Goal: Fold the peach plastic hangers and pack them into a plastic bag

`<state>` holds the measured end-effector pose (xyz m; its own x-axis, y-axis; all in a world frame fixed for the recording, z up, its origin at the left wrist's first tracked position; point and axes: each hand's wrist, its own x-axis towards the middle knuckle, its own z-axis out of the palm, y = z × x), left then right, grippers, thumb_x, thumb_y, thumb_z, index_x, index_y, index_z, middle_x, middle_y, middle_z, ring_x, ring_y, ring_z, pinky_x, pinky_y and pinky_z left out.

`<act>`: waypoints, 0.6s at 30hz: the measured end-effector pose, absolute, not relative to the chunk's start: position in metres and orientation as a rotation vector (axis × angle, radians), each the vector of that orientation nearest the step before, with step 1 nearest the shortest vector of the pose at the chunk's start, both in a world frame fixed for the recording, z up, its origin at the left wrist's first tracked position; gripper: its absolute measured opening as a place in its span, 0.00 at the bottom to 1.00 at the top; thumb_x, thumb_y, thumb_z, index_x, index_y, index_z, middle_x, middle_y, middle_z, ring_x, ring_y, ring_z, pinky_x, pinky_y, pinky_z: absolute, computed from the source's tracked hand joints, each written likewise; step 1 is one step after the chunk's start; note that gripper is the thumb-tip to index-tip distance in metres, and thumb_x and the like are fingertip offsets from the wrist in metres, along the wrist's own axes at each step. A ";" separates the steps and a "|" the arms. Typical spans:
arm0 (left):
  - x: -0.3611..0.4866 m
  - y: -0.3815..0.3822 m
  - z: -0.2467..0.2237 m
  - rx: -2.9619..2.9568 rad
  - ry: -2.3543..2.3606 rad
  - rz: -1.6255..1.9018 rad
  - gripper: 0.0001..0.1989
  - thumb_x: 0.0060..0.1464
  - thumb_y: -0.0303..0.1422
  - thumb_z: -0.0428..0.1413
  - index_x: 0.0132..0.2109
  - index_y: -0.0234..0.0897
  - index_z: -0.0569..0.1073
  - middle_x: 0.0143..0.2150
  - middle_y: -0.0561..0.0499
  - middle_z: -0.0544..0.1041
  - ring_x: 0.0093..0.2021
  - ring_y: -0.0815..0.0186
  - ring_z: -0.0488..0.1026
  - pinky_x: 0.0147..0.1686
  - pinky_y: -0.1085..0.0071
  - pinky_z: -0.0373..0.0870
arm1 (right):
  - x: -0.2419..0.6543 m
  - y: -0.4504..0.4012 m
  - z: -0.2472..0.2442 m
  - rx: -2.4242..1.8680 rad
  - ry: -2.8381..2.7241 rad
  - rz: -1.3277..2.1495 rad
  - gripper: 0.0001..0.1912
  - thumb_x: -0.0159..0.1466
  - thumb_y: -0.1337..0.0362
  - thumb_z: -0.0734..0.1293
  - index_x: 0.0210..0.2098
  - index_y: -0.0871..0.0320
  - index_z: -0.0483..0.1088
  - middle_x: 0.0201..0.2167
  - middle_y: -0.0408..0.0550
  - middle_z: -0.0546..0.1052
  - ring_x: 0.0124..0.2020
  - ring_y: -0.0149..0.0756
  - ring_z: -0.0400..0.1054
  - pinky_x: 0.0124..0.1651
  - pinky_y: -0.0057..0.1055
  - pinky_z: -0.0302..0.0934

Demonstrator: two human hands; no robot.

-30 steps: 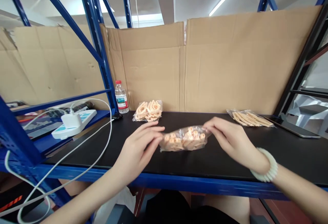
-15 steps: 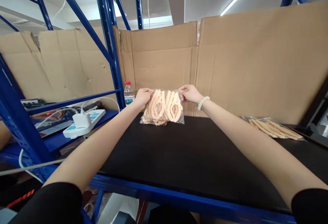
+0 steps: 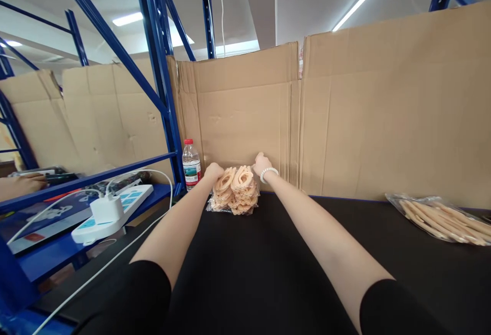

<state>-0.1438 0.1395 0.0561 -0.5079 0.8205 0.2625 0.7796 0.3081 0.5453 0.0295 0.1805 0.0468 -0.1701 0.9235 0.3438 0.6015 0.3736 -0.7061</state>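
A clear plastic bag of peach-coloured looped pieces [image 3: 235, 192] rests at the back of the black tabletop [image 3: 253, 263], near the cardboard wall. My left hand [image 3: 214, 171] is closed at the bag's upper left corner, its fingertips mostly hidden. At the upper right corner, my right hand [image 3: 261, 163], with a white beaded bracelet [image 3: 269, 172] on the wrist, is closed on the plastic. Another clear bag, holding long peach-coloured pieces [image 3: 445, 220], lies flat at the far right.
A water bottle with a red cap [image 3: 191, 165] stands left of the bag. On the blue shelf [image 3: 53, 253] lies a white power strip [image 3: 130, 204], its cable crossing the lower left. Cardboard [image 3: 245, 115] walls the back. Another person's hand [image 3: 23, 186] shows far left.
The held bag has moved away from me toward the cardboard and down to the tabletop, with both hands following. The view has shifted, showing more of the bottle.
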 end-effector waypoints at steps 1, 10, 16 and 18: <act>-0.143 0.142 0.052 1.482 2.520 0.916 0.18 0.59 0.37 0.57 0.54 0.35 0.69 0.52 0.44 0.72 0.49 0.58 0.72 0.46 0.59 0.72 | 0.031 0.181 0.041 -1.334 -1.892 0.506 0.13 0.61 0.76 0.65 0.44 0.64 0.60 0.44 0.67 0.72 0.47 0.50 0.70 0.49 0.43 0.62; -0.129 0.129 0.058 1.505 2.587 0.842 0.24 0.57 0.40 0.49 0.54 0.26 0.71 0.55 0.28 0.72 0.54 0.42 0.70 0.47 0.55 0.68 | 0.080 0.177 0.033 -1.347 -1.965 0.378 0.04 0.68 0.66 0.59 0.41 0.60 0.63 0.38 0.58 0.77 0.37 0.41 0.73 0.42 0.35 0.64; -0.111 0.111 0.055 1.604 2.567 0.825 0.33 0.57 0.51 0.44 0.58 0.30 0.67 0.61 0.29 0.66 0.60 0.39 0.64 0.51 0.50 0.63 | 0.138 0.129 0.035 -1.287 -1.997 0.317 0.04 0.65 0.69 0.60 0.36 0.59 0.67 0.32 0.50 0.78 0.34 0.36 0.72 0.38 0.29 0.62; -0.108 0.104 0.055 1.647 2.548 0.830 0.32 0.57 0.51 0.44 0.58 0.31 0.68 0.61 0.30 0.67 0.60 0.41 0.64 0.52 0.51 0.62 | 0.156 0.094 0.036 -1.246 -2.018 0.306 0.04 0.64 0.70 0.61 0.34 0.58 0.68 0.30 0.47 0.77 0.31 0.34 0.71 0.35 0.28 0.61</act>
<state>-0.1082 0.1040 0.0553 -0.4516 0.8474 0.2792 0.8493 0.3125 0.4254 0.1562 0.0942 0.0363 -0.2611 0.8486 0.4601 0.6740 0.5015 -0.5425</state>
